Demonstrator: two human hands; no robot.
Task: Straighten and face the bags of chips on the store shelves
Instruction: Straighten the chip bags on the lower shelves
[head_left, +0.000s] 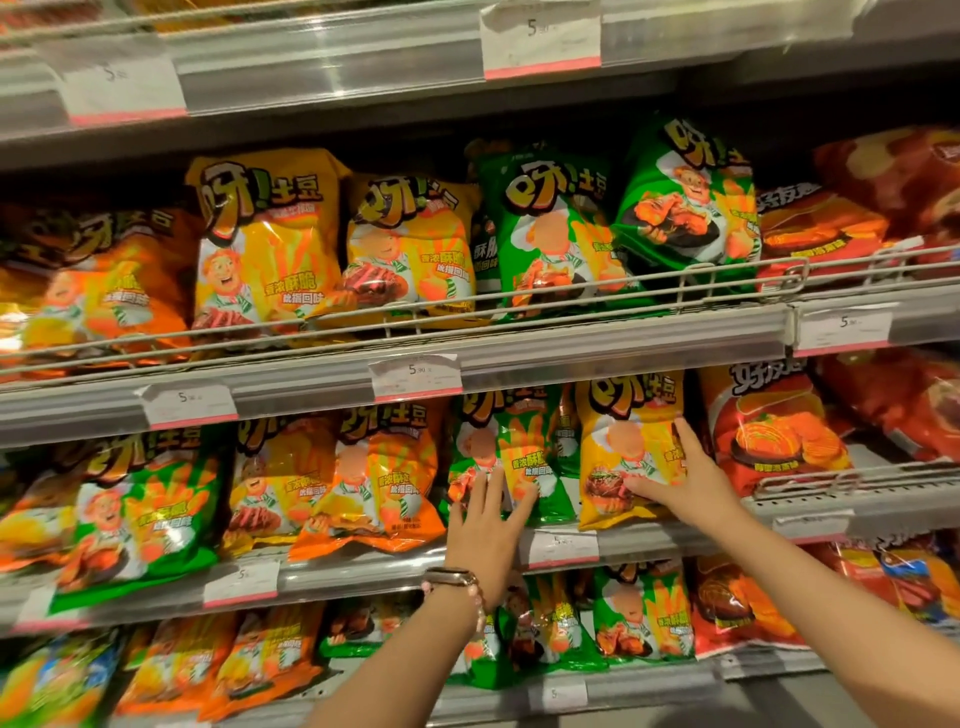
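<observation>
**Both hands flat on two chip bags, middle shelf**

Head view: the left hand (485, 525) lies with straight, spread fingers on a green bag (511, 457), pressing its lower front. Just to its right, the right hand (685, 480) rests flat on a yellow bag (623, 447), fingers up along the bag's right edge and thumb stretched across its lower front. The two hands are apart, neither curled round anything. A watch (451, 578) sits on the left wrist.

Left of the left hand on the same shelf stand two orange bags (374, 478) and one large green bag (140, 509). Right of the right hand stands one red bag (774, 431). Above the hands, the upper shelf (623, 332) shows two yellow bags and two green bags side by side, the rightmost green one tilted. Price tags (415, 375) hang along the shelf rails.
</observation>
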